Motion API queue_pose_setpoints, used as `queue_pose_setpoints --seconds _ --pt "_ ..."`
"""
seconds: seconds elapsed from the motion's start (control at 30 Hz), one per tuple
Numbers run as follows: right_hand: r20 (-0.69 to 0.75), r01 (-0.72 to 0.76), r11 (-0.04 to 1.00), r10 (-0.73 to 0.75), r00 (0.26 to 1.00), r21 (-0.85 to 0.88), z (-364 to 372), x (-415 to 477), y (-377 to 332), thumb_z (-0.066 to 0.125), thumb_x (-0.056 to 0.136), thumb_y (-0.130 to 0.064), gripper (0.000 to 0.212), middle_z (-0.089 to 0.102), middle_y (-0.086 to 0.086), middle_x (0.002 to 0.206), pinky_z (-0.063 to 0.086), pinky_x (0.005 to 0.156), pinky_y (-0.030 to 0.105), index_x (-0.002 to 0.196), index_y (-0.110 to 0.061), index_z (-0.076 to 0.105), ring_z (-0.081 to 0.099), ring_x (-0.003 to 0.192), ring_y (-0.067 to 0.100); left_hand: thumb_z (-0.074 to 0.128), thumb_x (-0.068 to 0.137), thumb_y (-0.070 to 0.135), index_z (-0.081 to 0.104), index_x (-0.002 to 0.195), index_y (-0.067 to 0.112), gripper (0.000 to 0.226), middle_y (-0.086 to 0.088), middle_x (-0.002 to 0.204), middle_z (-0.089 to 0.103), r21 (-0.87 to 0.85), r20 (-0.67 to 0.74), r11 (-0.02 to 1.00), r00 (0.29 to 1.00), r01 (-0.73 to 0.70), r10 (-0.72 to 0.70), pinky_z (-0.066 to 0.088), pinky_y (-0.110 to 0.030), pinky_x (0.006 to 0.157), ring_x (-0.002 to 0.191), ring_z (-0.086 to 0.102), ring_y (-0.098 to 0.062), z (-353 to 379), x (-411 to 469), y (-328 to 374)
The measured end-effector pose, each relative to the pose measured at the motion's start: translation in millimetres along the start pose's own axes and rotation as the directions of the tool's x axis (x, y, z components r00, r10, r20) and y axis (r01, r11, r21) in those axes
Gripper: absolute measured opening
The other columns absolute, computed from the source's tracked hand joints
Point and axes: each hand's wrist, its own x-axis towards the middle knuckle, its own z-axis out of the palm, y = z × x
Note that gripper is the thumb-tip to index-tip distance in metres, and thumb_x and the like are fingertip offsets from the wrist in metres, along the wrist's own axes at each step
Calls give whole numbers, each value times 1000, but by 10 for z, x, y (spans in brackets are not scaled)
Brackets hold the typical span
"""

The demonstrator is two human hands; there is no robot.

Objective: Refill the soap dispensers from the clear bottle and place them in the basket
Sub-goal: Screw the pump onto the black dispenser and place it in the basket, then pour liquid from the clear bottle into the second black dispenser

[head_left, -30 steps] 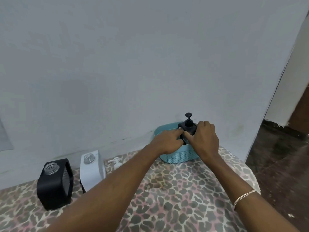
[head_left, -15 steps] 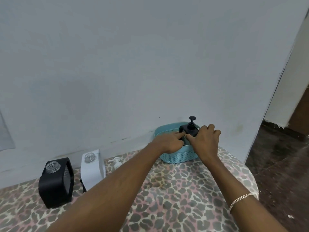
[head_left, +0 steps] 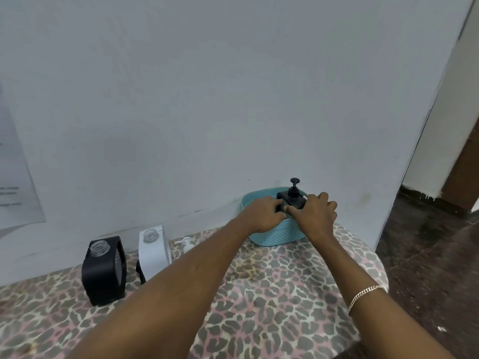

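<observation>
Both my hands, left hand (head_left: 264, 216) and right hand (head_left: 315, 215), grip the black pump dispenser (head_left: 291, 199) inside the blue basket (head_left: 274, 235). Far off my left hand stand an open black dispenser (head_left: 103, 272) and white dispenser (head_left: 153, 251).

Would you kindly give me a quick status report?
Left hand and right hand both on black pump dispenser, in teal basket. Two open dispensers wait left. Nothing blocking.

Pale grey wall (head_left: 207, 99), leopard-print tabletop (head_left: 272, 294), dark floor (head_left: 427, 255), doorway right
</observation>
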Motion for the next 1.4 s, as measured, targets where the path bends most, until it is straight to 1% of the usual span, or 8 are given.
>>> queue_pose_setpoints --seconds 0.2,0.33,0.47,0.53,0.77,0.93,1.23,1.4 --pt "-102 122 979 -106 989 164 -167 -351 -69 77 90 -43 65 51 15 136 41 103 48 141 -8 56 46 124 39 60 103 35 41 161 23 62 -1 159 45 -143 -282 986 959 -82 39 36 -36 117 147 41 -20 -4 -599 -16" --pt "-141 240 932 -209 968 271 -242 -781 -237 78 91 -39 66 52 10 136 45 106 47 146 -12 54 45 126 32 62 102 37 42 160 23 63 4 156 48 -160 -352 982 935 -102 39 41 -38 118 144 45 -16 -27 -1107 -51" --pt "-143 315 887 -282 949 337 -263 -1260 -407 78 94 -38 67 50 9 144 40 109 35 148 -8 54 41 138 26 64 102 37 45 158 22 61 5 155 49 -168 -421 982 907 -89 10 38 -31 117 143 47 -14 -19 -1670 -164" --pt "-126 334 869 -309 943 366 -267 -1474 -498 78 94 -37 65 51 8 143 43 110 38 146 -7 54 43 137 26 64 103 35 44 159 22 61 5 157 48 -159 -445 985 896 -72 -6 36 -29 118 144 45 -13 -15 -1949 -227" --pt "-80 404 797 -415 906 449 -203 -2119 -800 79 93 -35 60 56 5 131 48 103 37 141 -8 58 53 126 23 62 103 38 39 160 31 62 14 159 43 -192 -542 981 834 -4 -103 35 -24 113 143 42 -6 -54 -2845 -397" --pt "-56 443 727 -490 870 525 -99 -2547 -1071 79 93 -36 62 57 1 126 44 95 26 145 -11 56 56 114 12 64 102 33 40 160 28 62 10 156 47 -178 -607 984 785 21 -126 38 -28 114 141 44 -7 -79 -3416 -495" --pt "-5 495 664 -595 803 560 58 -3148 -1505 75 95 -43 61 59 -2 120 50 90 29 145 -13 56 58 107 11 64 99 24 58 143 15 45 1 135 62 49 -821 994 571 96 -15 45 -20 107 128 56 -12 -60 -4383 -611" --pt "8 492 650 -608 794 579 129 -3356 -1665 74 95 -41 52 60 -2 118 53 91 34 136 -12 60 58 105 11 66 96 19 66 130 5 36 -10 128 65 267 -897 943 410 201 166 50 -37 111 130 56 -24 -64 -4722 -747"
